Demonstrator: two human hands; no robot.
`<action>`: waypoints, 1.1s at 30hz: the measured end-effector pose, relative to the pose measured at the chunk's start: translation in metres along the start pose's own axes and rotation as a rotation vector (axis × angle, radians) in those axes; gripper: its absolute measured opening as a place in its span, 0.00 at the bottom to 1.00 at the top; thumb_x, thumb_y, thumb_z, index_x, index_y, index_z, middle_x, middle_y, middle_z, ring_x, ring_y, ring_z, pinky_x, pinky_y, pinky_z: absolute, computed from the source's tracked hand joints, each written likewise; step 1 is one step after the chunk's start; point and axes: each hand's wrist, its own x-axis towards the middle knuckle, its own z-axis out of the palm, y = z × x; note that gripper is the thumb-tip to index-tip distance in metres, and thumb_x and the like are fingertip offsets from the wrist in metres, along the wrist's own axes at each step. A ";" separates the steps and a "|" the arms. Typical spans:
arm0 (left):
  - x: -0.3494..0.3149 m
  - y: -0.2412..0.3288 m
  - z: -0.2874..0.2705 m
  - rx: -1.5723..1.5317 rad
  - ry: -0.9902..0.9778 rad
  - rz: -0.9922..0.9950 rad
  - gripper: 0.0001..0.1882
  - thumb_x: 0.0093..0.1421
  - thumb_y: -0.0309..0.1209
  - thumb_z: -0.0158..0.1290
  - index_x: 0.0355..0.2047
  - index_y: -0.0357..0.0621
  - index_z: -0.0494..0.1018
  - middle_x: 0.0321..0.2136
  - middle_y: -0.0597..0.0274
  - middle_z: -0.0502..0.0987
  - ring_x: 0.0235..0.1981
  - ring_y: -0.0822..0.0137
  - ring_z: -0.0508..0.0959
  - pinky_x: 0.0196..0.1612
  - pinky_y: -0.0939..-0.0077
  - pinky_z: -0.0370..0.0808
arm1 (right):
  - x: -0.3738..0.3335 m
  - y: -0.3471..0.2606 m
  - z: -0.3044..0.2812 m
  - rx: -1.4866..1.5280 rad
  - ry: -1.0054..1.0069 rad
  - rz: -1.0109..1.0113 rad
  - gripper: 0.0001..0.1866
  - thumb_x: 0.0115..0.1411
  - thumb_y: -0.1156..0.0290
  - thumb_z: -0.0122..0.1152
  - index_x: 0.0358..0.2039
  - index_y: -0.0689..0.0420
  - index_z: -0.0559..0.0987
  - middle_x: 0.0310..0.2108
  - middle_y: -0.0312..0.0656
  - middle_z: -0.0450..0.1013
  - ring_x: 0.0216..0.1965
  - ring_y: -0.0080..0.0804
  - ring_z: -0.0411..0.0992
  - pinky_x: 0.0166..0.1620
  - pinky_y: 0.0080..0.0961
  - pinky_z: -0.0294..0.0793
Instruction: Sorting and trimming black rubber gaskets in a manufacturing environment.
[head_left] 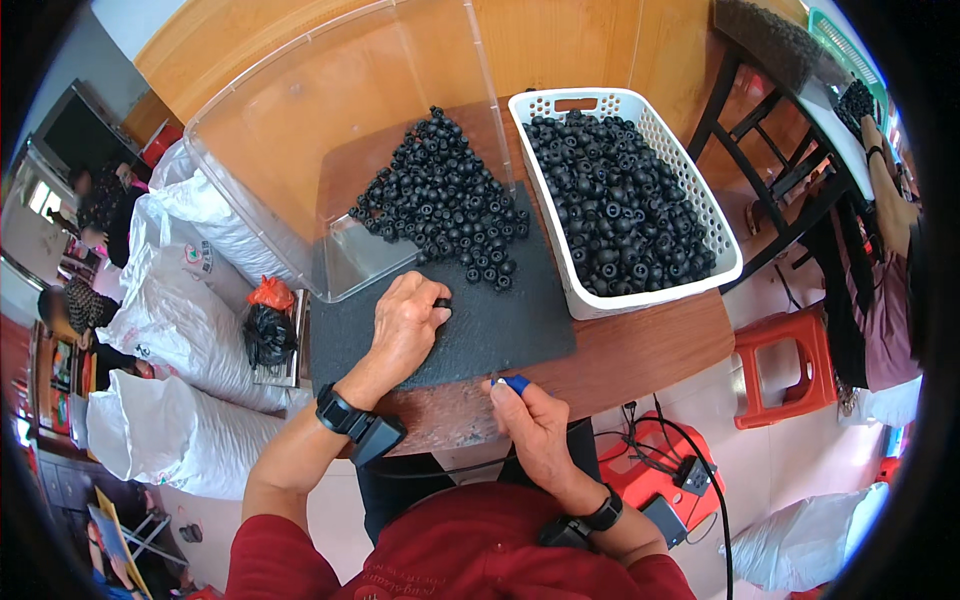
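Your left hand [405,312] pinches one black bead [443,303] at centre, your right hand [538,425] is narrowed on something unclear, and the upper-centre heap [430,200] looks unfinished, though whether the full upper-right basket [590,308] is done I can't tell.

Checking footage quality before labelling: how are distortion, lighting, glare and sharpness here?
In the head view, black borders ring the fisheye picture and the dark-framed table leans near its right rim; head view: the window at left is washed out and the black pieces carry small highlights; head view: left hand and right hand look fairly sharp.
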 end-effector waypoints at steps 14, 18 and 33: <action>-0.050 0.060 -0.033 -1.141 -0.105 -0.468 0.12 0.56 0.26 0.59 0.41 0.38 0.75 0.29 0.70 0.71 0.30 0.80 0.69 0.37 0.87 0.67 | 0.004 -0.020 0.009 -0.228 0.027 -0.200 0.10 0.63 0.69 0.54 0.35 0.64 0.76 0.18 0.41 0.67 0.20 0.24 0.64 0.25 0.23 0.64; -0.055 0.057 -0.033 -0.996 -0.092 -0.338 0.12 0.53 0.25 0.60 0.38 0.37 0.76 0.32 0.66 0.73 0.33 0.77 0.71 0.38 0.84 0.68 | 0.003 -0.023 0.008 -0.273 0.021 -0.237 0.10 0.63 0.69 0.54 0.36 0.64 0.75 0.19 0.43 0.68 0.19 0.28 0.66 0.24 0.26 0.65; -0.059 0.069 -0.030 -1.083 -0.070 -0.367 0.11 0.54 0.25 0.59 0.38 0.35 0.76 0.33 0.64 0.73 0.34 0.75 0.71 0.39 0.82 0.69 | 0.005 -0.018 0.010 -0.373 0.005 -0.437 0.07 0.61 0.73 0.55 0.32 0.64 0.74 0.20 0.46 0.67 0.18 0.38 0.68 0.21 0.30 0.64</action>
